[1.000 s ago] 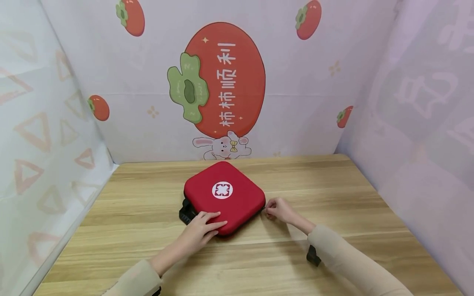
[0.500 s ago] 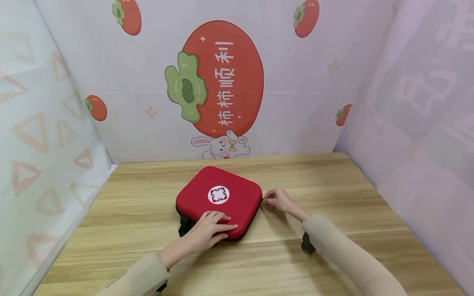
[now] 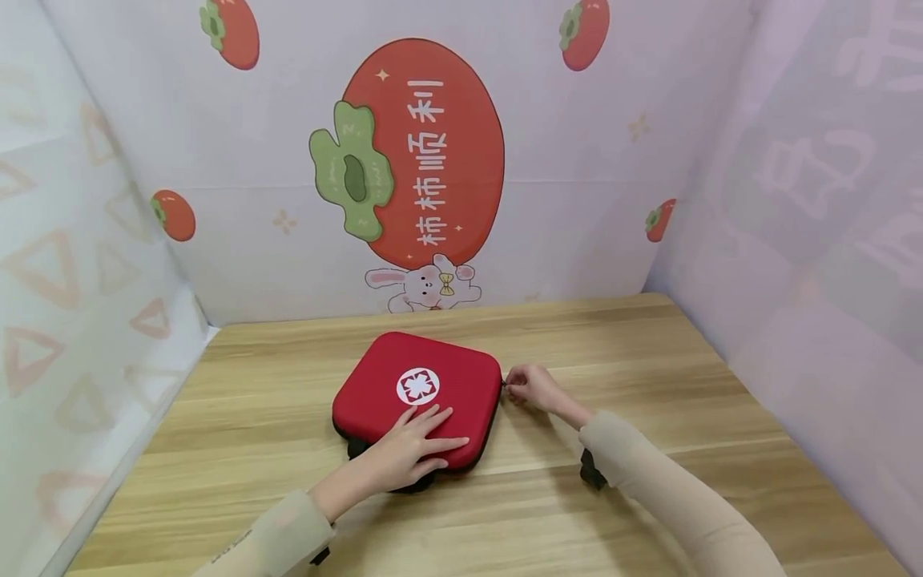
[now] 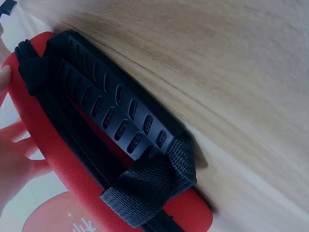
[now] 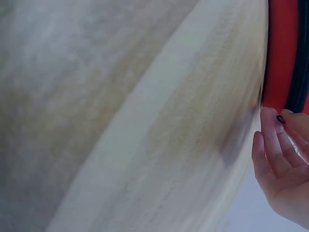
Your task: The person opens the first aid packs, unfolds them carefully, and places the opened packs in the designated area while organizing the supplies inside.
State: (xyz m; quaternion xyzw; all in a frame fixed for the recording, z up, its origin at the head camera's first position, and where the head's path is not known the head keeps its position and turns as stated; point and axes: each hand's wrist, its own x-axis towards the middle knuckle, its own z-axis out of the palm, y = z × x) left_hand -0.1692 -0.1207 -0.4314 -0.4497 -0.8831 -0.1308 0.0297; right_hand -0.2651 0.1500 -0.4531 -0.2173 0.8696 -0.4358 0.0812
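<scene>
A red zip-up case (image 3: pixel 447 369) with a white round emblem (image 3: pixel 417 387) lies flat on the wooden table. My left hand (image 3: pixel 404 455) rests on its near part, fingers spread over the lid. With thumb and fingers, my right hand (image 3: pixel 532 388) pinches a small dark zipper pull (image 5: pixel 280 119) at the case's right corner. The dark zipper (image 5: pixel 298 72) follows the side beside those fingers. In the left wrist view, a black carry handle (image 4: pixel 116 106) with slots sticks out from the side, held by webbing loops; the left hand partly covers it in the head view.
The wooden table (image 3: pixel 649 385) spreads around the case. Behind it hangs a white cloth backdrop (image 3: pixel 252 264) printed with persimmons and a rabbit. Pale cloth walls close off the left and right sides. A dark wrist device (image 3: pixel 593 471) hangs under the right sleeve.
The case has turned counterclockwise under my left hand, which has shifted toward its near right corner. My right hand keeps its pinch at the right corner, and the view has shifted slightly.
</scene>
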